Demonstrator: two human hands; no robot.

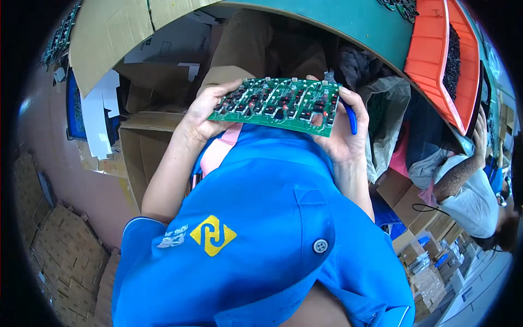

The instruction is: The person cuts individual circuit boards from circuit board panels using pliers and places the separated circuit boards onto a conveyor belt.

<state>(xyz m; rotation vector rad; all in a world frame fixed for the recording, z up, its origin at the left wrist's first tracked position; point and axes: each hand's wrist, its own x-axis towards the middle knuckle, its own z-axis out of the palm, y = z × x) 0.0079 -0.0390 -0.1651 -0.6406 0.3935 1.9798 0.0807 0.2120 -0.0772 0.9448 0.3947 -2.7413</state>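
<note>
A green circuit board (278, 103) with rows of black, white and red parts is held up in front of the blue shirt. My left hand (210, 111) grips its left end, thumb along the upper edge. At the right end my right hand (348, 122) holds the board between thumb and fingers. A blue tool handle (349, 115) also rests in my right hand, against the palm; the rest of the tool is hidden.
A teal work surface (348, 24) with a cardboard edge (109, 41) lies beyond the board. An orange bin (427, 60) of small black parts stands at the right. Open cardboard boxes (147, 136) are at the left. A co-worker (468, 185) sits at the far right.
</note>
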